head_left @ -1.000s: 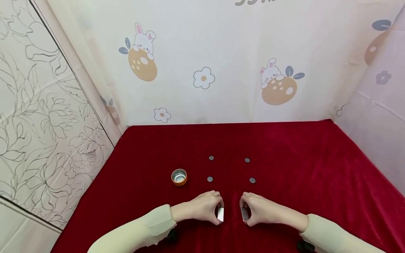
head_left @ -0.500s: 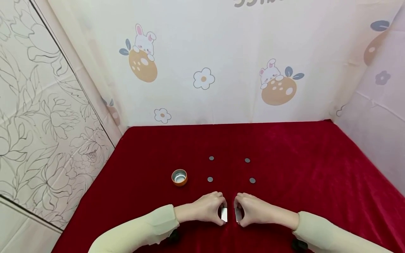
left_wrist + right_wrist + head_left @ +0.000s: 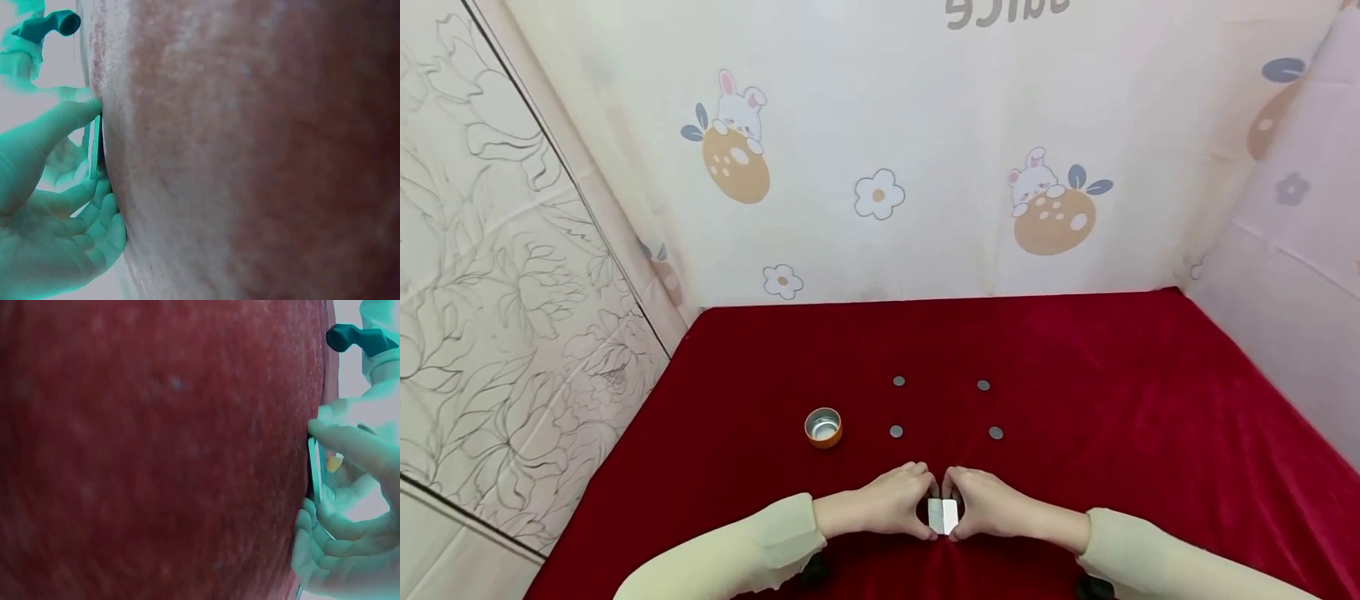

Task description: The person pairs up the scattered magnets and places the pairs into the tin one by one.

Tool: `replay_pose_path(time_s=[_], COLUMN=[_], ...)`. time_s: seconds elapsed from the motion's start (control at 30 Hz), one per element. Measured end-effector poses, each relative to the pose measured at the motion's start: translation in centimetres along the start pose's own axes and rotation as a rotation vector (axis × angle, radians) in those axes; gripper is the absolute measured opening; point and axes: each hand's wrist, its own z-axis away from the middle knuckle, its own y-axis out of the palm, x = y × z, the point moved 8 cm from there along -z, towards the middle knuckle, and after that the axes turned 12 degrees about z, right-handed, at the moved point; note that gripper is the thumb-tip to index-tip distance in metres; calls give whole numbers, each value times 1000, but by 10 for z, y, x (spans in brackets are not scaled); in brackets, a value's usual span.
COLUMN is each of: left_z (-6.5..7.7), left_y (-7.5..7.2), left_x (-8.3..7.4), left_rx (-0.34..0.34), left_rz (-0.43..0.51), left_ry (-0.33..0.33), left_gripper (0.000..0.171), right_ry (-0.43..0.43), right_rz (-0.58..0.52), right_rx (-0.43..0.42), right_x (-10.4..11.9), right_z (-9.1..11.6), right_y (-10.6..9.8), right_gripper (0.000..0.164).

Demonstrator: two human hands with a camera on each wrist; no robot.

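Grey plate [image 3: 936, 516] beside brighter silvery plate [image 3: 951, 517]

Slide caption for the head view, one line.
Left hand and right hand hold silvery pieces side by side, four gray discs beyond.

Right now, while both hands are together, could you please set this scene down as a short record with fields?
left hand: pinches a thin, flat silver rectangular piece
right hand: pinches a similar silver piece
pieces: side by side; whether their edges touch cannot be told
discs: four flat grey round discs, two nearer the hands, two farther
container: small round orange tin with silvery inside, left of the discs
surface: deep red velvety cloth
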Motion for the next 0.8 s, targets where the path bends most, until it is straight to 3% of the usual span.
replay_pose_path(time_s=[0.23,0.4,0.57,0.8], left_z=[2,1,1,4], left_y=[2,3,4,5], left_x=[4,6,7,6], left_rx=[56,56,41,40], left_rz=[70,79,66,69], left_ry=[19,25,16,6], left_gripper=[44,45,44,45], right_ry=[60,91,165,178], right_rz=[-305,-542,-688,-849], right_rx=[53,83,131,225], right_x=[-11,-18,-25,-28], right_z=[0,2,6,11], right_y=[5,7,12,20], right_gripper=[29,20,18,21])
